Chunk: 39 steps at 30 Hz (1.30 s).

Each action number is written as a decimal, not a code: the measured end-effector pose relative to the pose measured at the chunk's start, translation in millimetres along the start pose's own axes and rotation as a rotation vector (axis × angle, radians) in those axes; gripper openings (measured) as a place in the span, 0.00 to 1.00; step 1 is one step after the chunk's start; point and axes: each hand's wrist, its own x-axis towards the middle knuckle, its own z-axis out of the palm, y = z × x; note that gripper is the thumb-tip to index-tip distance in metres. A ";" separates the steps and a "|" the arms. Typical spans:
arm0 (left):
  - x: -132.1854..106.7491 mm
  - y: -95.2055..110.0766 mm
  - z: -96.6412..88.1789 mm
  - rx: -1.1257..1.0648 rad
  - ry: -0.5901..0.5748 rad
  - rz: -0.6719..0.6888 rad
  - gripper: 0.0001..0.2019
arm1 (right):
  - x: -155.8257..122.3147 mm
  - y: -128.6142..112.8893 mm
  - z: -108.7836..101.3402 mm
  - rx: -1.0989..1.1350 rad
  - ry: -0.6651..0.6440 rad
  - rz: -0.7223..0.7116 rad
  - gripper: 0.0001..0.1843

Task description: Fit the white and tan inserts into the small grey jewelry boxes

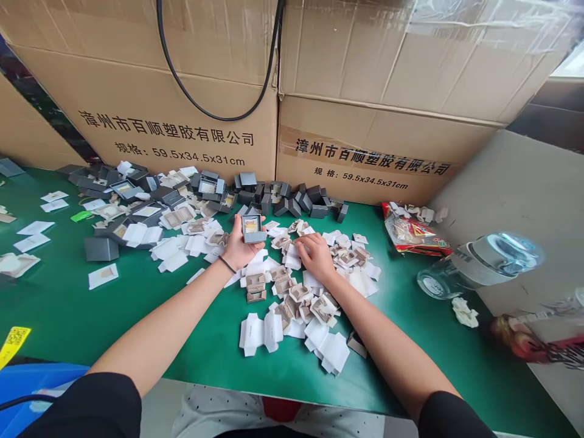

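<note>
My left hand is closed round a small grey box, held open side up with a pale insert showing inside. My right hand rests palm down on a heap of beige inserts and white paper pieces, its fingers curled among them; what they pinch is hidden. A black band circles my left wrist. Both hands sit near the middle of the green table.
Several grey boxes pile up along two big cardboard cartons at the back. More boxes and white cards lie at left. A red snack bag, a lying clear bottle and a crumpled paper sit at right.
</note>
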 end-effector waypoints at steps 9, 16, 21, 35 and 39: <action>-1.1 -7.6 2.1 0.194 -0.185 -0.028 0.31 | 5.1 -12.8 -8.8 0.082 0.226 0.341 0.18; -16.6 -10.9 12.4 0.138 -0.300 -0.067 0.32 | 31.8 -19.3 -74.3 0.155 -0.063 0.392 0.17; -24.8 -20.9 21.4 0.154 -0.336 -0.137 0.31 | 10.3 -13.0 -73.3 -0.287 -0.377 0.224 0.11; -12.1 -30.2 9.1 0.275 -0.372 -0.293 0.27 | -18.5 4.8 -28.4 -0.635 -0.233 0.226 0.14; -12.7 -29.8 10.2 0.271 -0.374 -0.300 0.25 | -7.7 11.5 -27.3 -0.591 -0.319 0.277 0.12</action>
